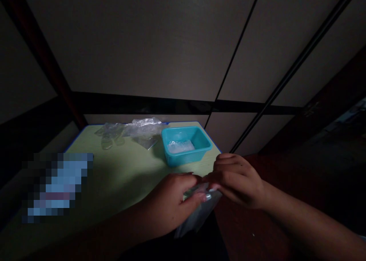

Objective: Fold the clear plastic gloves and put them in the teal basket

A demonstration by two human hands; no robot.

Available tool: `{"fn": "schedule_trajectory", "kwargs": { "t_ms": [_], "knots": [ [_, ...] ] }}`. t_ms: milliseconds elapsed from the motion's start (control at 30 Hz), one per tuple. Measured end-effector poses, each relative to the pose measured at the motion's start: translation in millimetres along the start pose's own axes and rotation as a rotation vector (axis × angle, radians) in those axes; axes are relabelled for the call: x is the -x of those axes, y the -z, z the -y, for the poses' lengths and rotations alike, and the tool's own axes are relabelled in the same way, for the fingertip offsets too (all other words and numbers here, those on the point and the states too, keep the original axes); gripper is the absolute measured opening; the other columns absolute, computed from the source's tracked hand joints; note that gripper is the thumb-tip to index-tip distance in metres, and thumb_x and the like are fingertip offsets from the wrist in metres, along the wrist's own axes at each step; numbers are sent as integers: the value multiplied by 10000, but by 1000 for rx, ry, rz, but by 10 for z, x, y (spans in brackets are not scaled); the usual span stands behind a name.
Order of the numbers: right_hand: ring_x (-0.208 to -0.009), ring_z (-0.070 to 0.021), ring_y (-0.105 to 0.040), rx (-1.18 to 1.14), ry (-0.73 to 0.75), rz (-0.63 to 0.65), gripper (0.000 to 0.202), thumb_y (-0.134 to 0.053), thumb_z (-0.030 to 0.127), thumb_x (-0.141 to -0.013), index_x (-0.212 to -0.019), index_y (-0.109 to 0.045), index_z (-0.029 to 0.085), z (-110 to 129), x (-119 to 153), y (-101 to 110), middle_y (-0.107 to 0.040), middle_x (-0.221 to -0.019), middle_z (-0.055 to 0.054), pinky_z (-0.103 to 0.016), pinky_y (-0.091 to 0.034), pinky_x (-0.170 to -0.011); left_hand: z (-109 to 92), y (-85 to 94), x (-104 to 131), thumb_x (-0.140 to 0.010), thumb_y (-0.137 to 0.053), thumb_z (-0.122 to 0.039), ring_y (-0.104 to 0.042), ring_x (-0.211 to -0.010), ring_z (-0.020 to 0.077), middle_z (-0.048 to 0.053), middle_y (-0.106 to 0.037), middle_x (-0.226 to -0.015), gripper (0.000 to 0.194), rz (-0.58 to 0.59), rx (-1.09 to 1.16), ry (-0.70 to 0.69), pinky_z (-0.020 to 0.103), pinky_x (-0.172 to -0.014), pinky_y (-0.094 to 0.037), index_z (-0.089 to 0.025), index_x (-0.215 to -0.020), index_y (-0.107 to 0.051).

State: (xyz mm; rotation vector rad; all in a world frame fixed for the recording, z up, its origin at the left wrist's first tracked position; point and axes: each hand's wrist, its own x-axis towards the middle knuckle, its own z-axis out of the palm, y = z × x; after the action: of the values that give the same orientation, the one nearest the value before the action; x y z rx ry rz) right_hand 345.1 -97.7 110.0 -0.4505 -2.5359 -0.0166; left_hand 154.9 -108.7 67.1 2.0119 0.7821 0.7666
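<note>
Near the table's front right edge, my left hand (174,203) pinches a clear plastic bag (200,215) between thumb and fingers. My right hand (238,179) is closed on the same bag's upper edge, its fingertips close to those of my left hand. The bag hangs down below both hands; its contents are too dark to make out. Just beyond the hands stands a turquoise plastic basket (187,158), with some clear, crinkled plastic (180,146) lying inside.
Crumpled clear plastic bags (143,128) lie along the back of the pale green table (122,177). A pixelated blue item (61,184) is at the table's left. Cabinet panels (143,43) rise behind, and reddish floor (251,223) shows to the right.
</note>
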Motion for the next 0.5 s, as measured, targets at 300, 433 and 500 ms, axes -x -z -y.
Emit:
{"fn": "schedule_trajectory", "kwargs": {
  "t_ms": [300,433,500],
  "knots": [
    [-594,-99,-529,-152,-447,-192,175,-483,285,-877,-770,-571,178,-377,-60,33,-590,-671,-7,-215,-391,-537,105,314,-409,-791,-535,-343,-623,-745,163,20,-698,-767,228,148,236,226,259,-685,-468,-164,-756,-672],
    [-542,-82,-450,-359,-616,-325,268,-523,394,-836,-691,-525,170,-770,-226,15,-502,-599,24,-201,-350,-495,124,669,-840,-774,-560,-283,-651,-762,165,21,-713,-762,169,171,168,328,275,-737,-482,-167,-720,-670],
    [-523,-71,-427,-459,-650,-352,307,-555,433,-799,-658,-501,166,-1001,-300,-28,-477,-584,34,-195,-335,-483,178,818,-1039,-764,-565,-236,-654,-745,158,18,-709,-737,133,180,147,370,266,-716,-482,-165,-706,-662]
  ]
}}
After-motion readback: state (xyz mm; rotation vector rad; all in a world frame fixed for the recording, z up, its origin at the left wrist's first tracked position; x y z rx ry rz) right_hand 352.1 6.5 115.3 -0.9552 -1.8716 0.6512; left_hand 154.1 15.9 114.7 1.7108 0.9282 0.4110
